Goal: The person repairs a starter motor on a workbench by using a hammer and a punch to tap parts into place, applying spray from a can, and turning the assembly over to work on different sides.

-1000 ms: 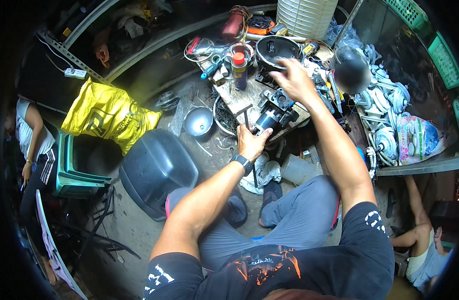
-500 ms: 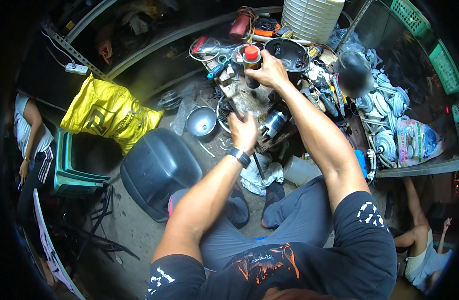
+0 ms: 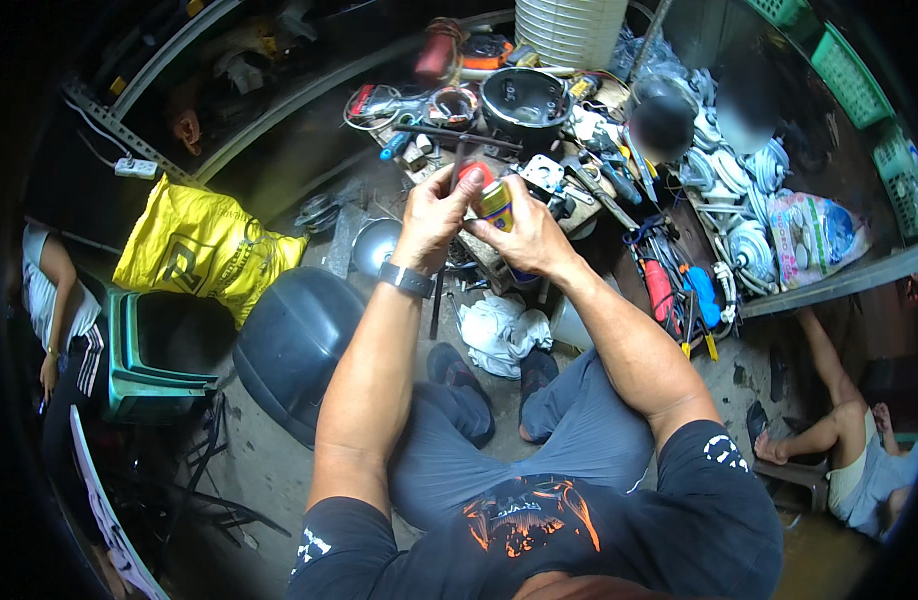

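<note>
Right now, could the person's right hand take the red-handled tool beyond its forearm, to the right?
Probably not yet: the right hand is gripping the can. The red-handled tool looks uncovered, so freeing that hand would likely be enough.

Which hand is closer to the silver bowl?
Left: the left hand is just right of the silver bowl, while the right hand is farther right, gripping the spray can.
</note>
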{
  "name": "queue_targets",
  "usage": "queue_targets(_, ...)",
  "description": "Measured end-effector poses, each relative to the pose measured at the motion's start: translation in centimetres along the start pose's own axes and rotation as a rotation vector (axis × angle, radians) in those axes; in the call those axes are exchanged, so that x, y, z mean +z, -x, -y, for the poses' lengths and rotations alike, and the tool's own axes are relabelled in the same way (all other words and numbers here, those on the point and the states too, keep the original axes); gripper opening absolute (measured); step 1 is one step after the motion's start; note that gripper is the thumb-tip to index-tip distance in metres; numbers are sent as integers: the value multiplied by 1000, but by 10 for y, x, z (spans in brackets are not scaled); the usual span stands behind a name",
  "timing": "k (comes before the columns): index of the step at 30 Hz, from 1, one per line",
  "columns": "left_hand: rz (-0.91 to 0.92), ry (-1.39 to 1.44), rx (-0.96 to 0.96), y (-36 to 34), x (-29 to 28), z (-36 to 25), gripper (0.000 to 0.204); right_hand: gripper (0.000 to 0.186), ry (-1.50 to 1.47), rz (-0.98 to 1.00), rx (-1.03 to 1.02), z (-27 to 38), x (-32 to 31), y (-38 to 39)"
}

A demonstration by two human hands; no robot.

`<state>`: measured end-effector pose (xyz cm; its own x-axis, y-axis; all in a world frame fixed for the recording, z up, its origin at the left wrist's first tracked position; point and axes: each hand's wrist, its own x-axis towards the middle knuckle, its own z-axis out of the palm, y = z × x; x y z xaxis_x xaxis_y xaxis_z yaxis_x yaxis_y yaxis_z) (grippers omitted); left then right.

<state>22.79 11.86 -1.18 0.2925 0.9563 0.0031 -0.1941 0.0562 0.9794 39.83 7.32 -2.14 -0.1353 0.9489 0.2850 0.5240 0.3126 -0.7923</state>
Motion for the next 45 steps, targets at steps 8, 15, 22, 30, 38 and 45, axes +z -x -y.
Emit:
queue_targets(8, -227, 263, -79, -22, -23, 1, 35, 69, 506, 326, -150, 14, -28, 17)
queue_targets(15, -253, 155, -46, -21, -30, -11, 33, 76, -406, -566, 143, -35, -94, 12)
queue_targets(22, -262, 34, -61, -10, -10, -6, 35, 76, -938, 143, 266, -11, -102, 56)
queue_targets(30, -323, -112, -42, 3, -21, -6, 43, 97, -799, 93, 280, 12, -93, 63)
queue_targets(38, -368, -306, 79, 8, -30, -5, 47, 86, 851, 9, 173, -22, -52, 21)
queue_targets(45, -301, -388, 66, 30, -20, -17, 50, 75, 871, 48, 327, -16, -32, -5)
